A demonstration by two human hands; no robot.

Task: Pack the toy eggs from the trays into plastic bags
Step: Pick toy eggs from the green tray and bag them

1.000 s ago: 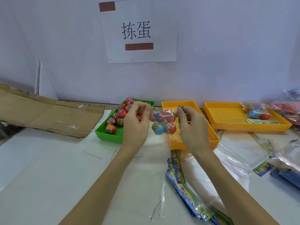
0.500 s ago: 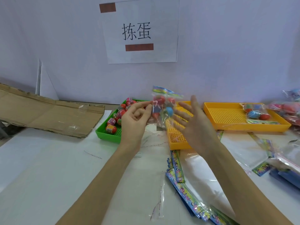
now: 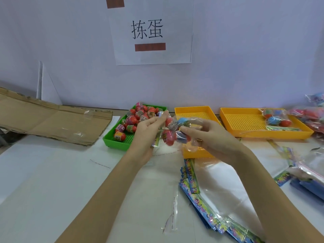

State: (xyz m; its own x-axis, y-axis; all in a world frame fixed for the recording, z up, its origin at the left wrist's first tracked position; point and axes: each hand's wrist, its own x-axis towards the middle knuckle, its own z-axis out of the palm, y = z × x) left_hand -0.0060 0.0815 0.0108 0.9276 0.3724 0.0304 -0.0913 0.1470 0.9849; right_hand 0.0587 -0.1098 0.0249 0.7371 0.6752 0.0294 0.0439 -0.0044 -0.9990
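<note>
A clear plastic bag (image 3: pixel 172 131) holding several red and blue toy eggs hangs between my hands above the table. My left hand (image 3: pixel 149 130) pinches its printed top edge at the left side. My right hand (image 3: pixel 208 135) grips the bag's other side with curled fingers. Behind my left hand a green tray (image 3: pixel 115 142) holds several red toy eggs (image 3: pixel 133 120). A yellow tray (image 3: pixel 192 113) lies behind the bag. A second yellow tray (image 3: pixel 245 123) to the right carries a packed bag of eggs (image 3: pixel 275 118).
Flat empty bags with printed headers (image 3: pixel 196 186) lie on the table under my right forearm. More filled bags (image 3: pixel 312 114) pile at the far right. Flattened cardboard (image 3: pixel 52 120) lies at the left. A paper sign (image 3: pixel 150 30) hangs on the wall.
The bag was lifted upright while my right hand opened off it, then turned sideways and came down. My right hand has closed on it again.
</note>
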